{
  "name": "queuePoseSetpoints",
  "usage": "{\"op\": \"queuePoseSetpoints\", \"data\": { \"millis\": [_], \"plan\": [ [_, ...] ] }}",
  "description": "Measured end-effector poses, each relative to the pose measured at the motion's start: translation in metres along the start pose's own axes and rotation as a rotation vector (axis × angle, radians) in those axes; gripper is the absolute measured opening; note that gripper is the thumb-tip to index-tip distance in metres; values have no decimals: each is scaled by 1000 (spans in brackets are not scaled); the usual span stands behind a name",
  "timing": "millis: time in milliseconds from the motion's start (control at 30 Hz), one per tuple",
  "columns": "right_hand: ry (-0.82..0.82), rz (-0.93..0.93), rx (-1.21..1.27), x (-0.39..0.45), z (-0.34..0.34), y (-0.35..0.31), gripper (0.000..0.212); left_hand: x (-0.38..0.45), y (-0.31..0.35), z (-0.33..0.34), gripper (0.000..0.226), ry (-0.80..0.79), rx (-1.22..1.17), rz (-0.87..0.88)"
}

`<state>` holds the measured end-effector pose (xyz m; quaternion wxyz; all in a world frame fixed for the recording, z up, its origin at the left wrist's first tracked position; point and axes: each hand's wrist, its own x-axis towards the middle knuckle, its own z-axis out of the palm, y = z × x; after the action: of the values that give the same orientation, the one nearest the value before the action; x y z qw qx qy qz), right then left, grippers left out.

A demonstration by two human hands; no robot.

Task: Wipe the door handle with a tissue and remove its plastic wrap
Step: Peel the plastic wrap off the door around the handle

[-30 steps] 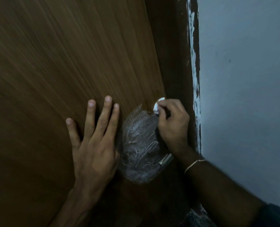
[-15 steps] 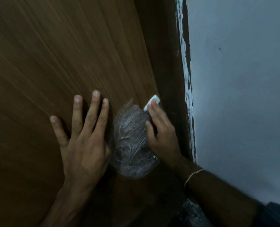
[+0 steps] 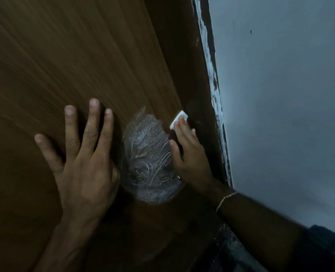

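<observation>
No writing could be read anywhere; the plastic wrap (image 3: 150,163) bulged off the wooden door (image 3: 64,55) near its right edge, its long axis running up and down the door, pointed end upward, hiding the handle; the left hand (image 3: 82,163) lay flat on the door just beside it, fingers straight and spread; the right hand (image 3: 190,156) pressed a white tissue (image 3: 177,118) to the door's edge with straight fingers, just beside the wrap; a thin bracelet (image 3: 225,199) circled that wrist.
</observation>
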<state>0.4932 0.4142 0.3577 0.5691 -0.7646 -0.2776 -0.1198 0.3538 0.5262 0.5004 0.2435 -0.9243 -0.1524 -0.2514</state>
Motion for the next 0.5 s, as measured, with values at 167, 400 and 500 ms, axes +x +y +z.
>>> {"op": "queuePoseSetpoints", "data": {
  "millis": [167,400,500],
  "plan": [
    [-84,-94,-57,-17,6,2,57,0,0,1,87,-4,-1,-12],
    [-22,-83,-49,3,5,-8,59,-1,0,-1,86,25,3,12],
    [-120,-179,-120,-15,7,-5,59,-2,-1,-2,86,30,9,3]
  ]
}}
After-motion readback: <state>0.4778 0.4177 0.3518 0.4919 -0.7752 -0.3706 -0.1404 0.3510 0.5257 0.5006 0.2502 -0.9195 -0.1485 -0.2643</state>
